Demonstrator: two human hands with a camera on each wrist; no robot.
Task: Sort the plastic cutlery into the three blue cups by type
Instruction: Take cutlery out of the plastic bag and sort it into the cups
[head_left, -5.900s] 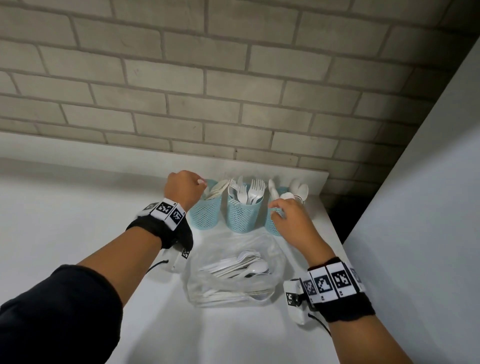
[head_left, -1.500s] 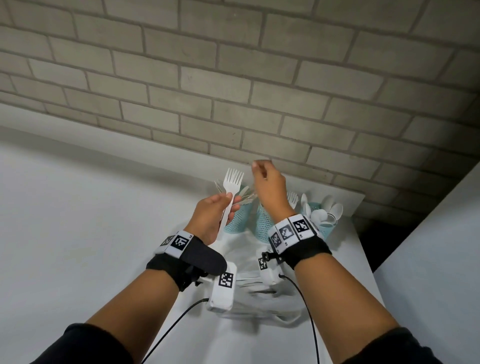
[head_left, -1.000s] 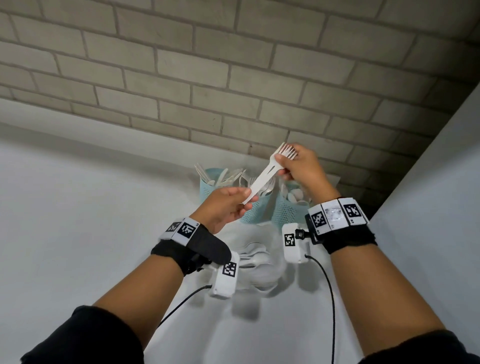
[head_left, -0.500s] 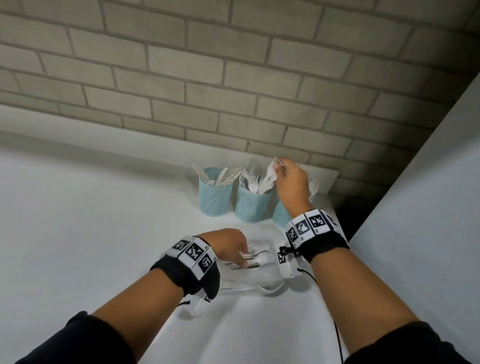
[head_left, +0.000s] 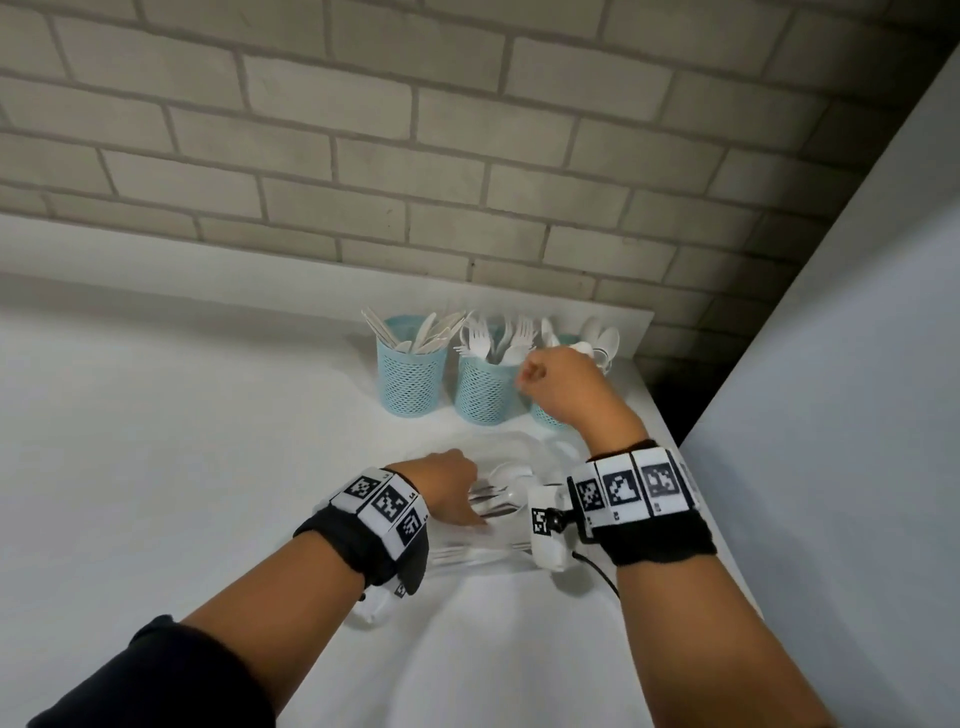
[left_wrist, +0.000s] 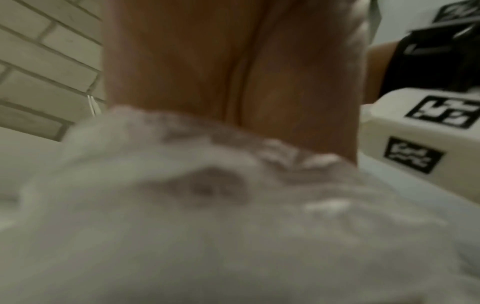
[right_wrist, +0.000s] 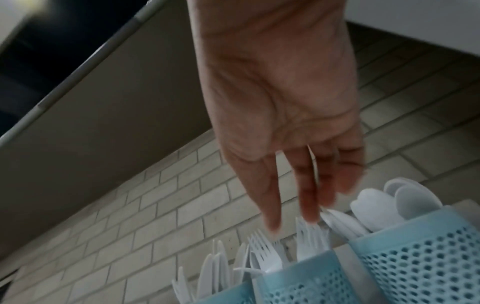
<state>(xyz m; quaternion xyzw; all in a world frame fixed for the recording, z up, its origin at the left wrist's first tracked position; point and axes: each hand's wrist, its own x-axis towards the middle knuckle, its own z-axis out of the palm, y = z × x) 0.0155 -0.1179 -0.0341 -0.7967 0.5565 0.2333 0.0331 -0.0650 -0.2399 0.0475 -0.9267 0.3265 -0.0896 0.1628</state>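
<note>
Mostly sorted: three light-blue mesh plastic cups (head_left: 410, 375) stand at the far edge of the white surface (head_left: 182, 441), holding white plastic knives, forks and spoons. The right hand (head_left: 563, 384) hovers by the middle cup, fingers (right_wrist: 306, 197) loosely extended, empty. Nearer, the left hand (head_left: 447, 486) reaches into a clear plastic bag (head_left: 519, 452) of leftover cutlery — its grip is hidden.

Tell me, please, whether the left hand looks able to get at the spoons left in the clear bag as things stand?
Probably yes: the left hand already rests at the clear bag, right beside the spoons, and nothing blocks it.
</note>
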